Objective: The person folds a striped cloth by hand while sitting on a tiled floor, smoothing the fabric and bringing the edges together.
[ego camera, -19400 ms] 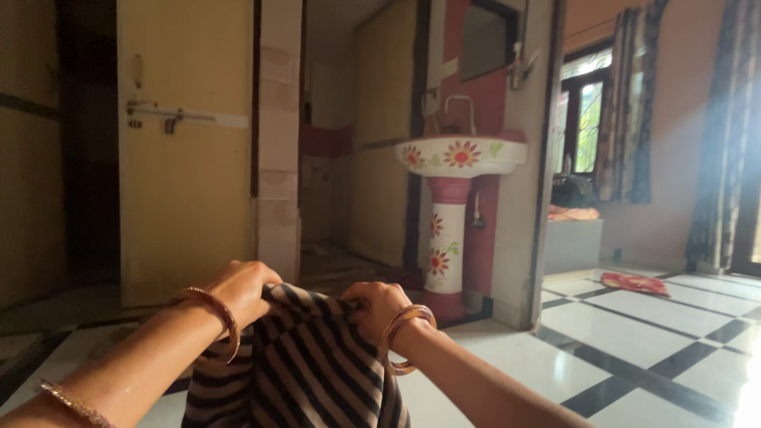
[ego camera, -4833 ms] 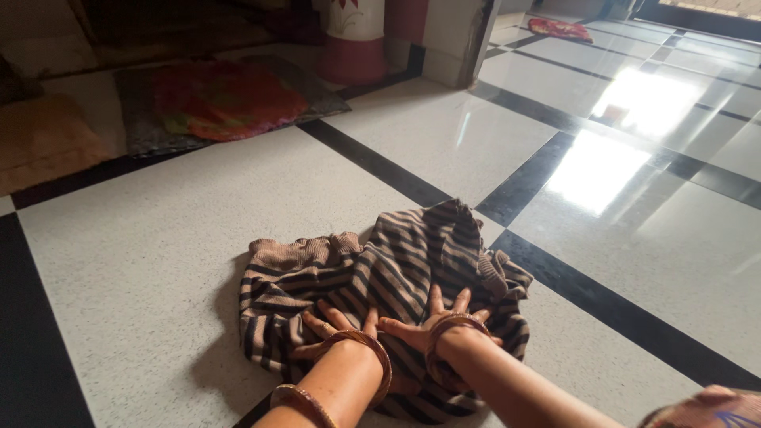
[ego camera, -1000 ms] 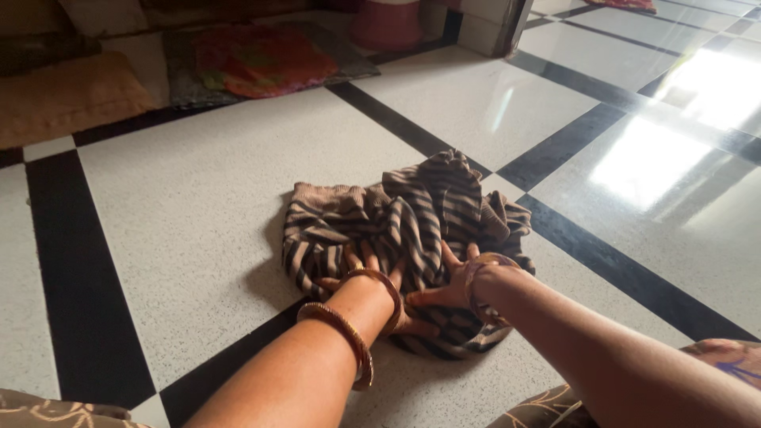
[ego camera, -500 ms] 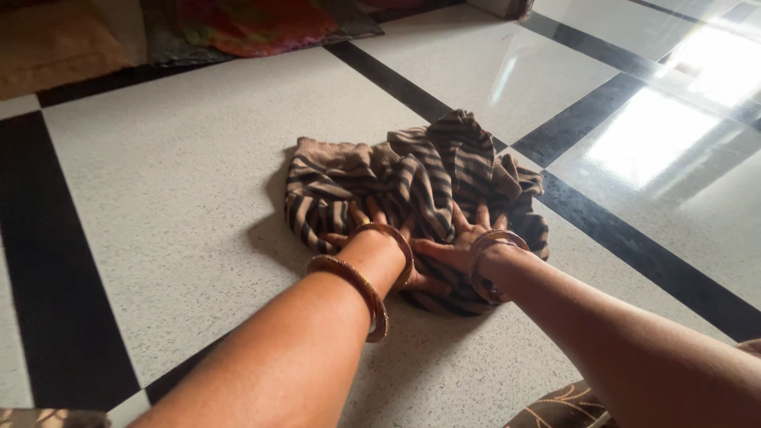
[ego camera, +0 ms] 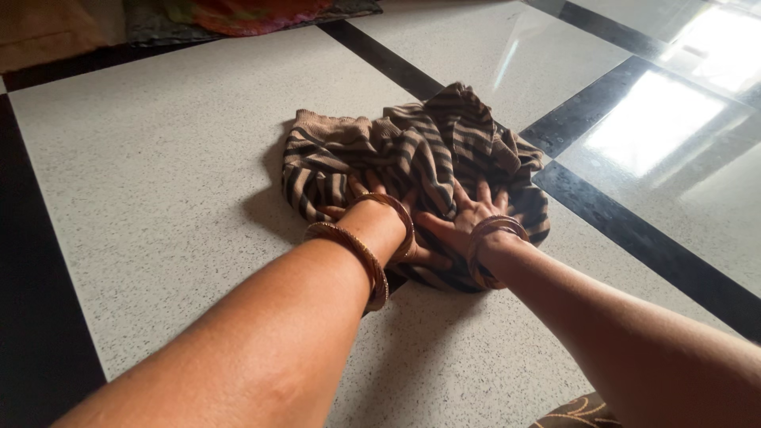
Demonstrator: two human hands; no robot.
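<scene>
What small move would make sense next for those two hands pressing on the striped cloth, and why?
Probably slide both palms outward to spread it. The striped cloth lies bunched and wrinkled on the tiled floor, and the left hand and right hand rest flat, fingers spread, on its near edge, gripping nothing.

Glossy speckled floor [ego camera: 158, 158], black bands [ego camera: 642, 246]

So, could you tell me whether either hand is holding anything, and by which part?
Nothing is gripped: the left hand and right hand press flat, fingers spread, on the near part of the striped cloth.
</scene>
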